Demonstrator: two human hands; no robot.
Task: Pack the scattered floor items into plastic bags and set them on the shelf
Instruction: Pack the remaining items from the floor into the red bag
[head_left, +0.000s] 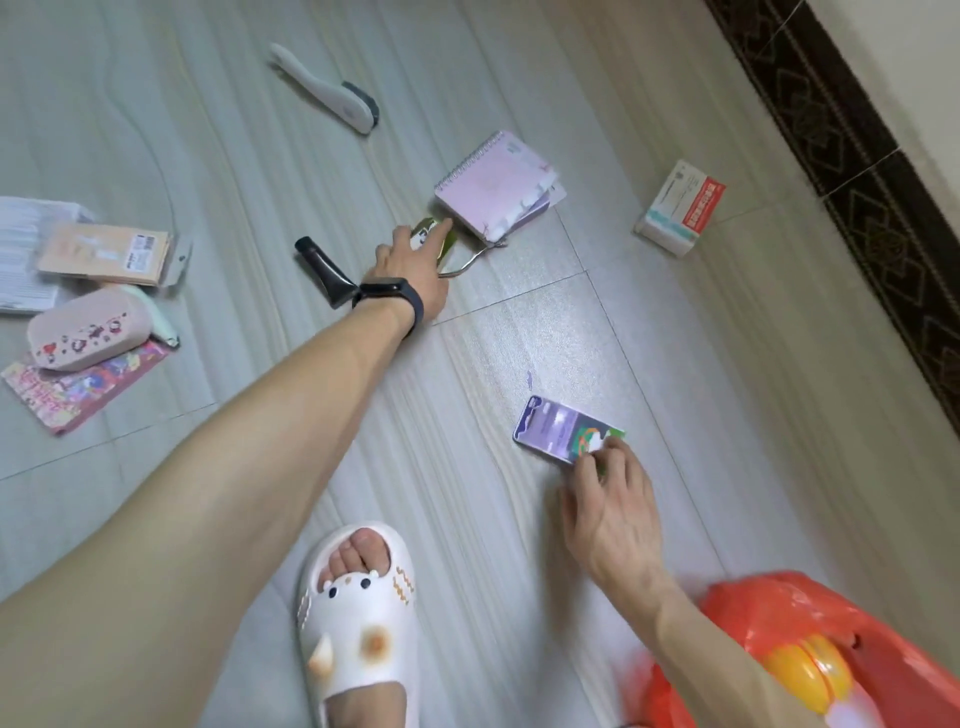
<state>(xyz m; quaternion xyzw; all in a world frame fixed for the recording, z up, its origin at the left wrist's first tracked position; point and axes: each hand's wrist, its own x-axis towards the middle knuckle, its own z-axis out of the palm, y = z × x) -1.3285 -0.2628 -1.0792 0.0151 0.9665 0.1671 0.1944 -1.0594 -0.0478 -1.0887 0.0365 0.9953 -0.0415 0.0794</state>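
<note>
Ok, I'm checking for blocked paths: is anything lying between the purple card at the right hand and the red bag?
Nothing visible does. The right hand has its fingers on the purple card, and only bare floor and that arm lie between it and the red bag.

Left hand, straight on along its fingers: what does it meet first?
The small green packet, which the left hand seems to touch now; just beyond lies the pink spiral notebook, depth unclear.
</note>
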